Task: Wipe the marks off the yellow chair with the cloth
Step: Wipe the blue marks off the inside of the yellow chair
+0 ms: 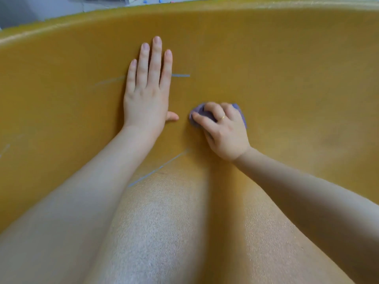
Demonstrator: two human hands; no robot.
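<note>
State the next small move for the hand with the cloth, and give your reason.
Probably slide the right hand with the purple cloth down onto the blue line just below it: that mark is unwiped and nearest, while the left hand braces the yellow chair.

Yellow chair (266,78) – grainy, pebbled plastic with soft sheen, purple cloth (202,114) – soft, matt, crumpled fabric

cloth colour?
Purple, bunched under the right hand; the cloth shows best in the head view.

Yellow chair (287,78) w/ blue marks (158,170), purple cloth (202,113).
</note>
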